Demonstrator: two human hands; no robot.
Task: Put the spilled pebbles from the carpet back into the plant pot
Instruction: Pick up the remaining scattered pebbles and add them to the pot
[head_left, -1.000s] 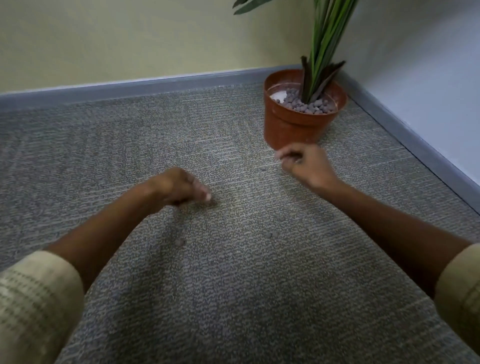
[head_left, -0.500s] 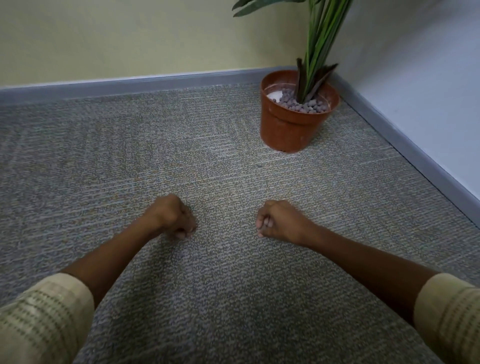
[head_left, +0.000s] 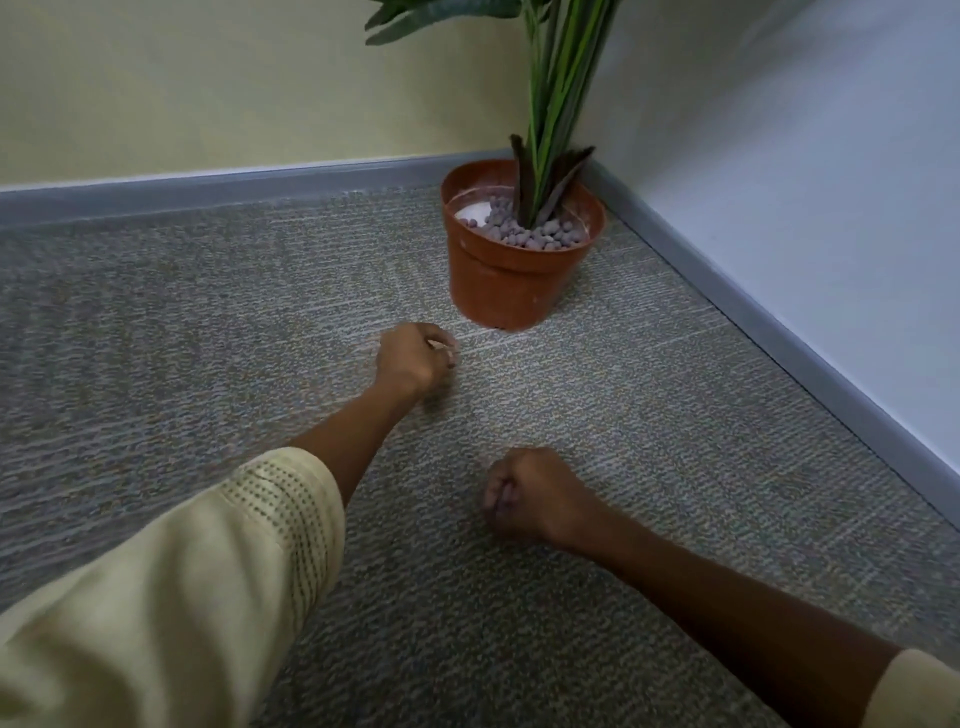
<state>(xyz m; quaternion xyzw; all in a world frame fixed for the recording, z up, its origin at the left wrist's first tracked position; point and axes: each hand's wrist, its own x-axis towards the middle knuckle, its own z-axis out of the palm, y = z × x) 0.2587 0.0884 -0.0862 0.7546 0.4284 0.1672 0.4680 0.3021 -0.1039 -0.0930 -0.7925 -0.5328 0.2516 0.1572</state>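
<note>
A terracotta plant pot (head_left: 501, 283) stands in the room's corner on the grey carpet (head_left: 182, 322). Grey-brown pebbles (head_left: 530, 235) fill its top around the green plant (head_left: 553, 104). My left hand (head_left: 413, 361) is a closed fist low over the carpet, just front-left of the pot. My right hand (head_left: 530, 493) is also a closed fist, resting on the carpet nearer to me. Whatever the fists hold is hidden inside the fingers. I see no loose pebbles on the carpet.
A grey skirting board (head_left: 208, 187) runs along the yellow back wall. A second skirting board (head_left: 789, 338) follows the pale right wall, and the two meet behind the pot. Carpet stretches to the left and toward me.
My left hand pinched at a pebble on the carpet, closed, then reached forward toward the pot. My right hand drew back from the pot and settled as a fist on the carpet.
</note>
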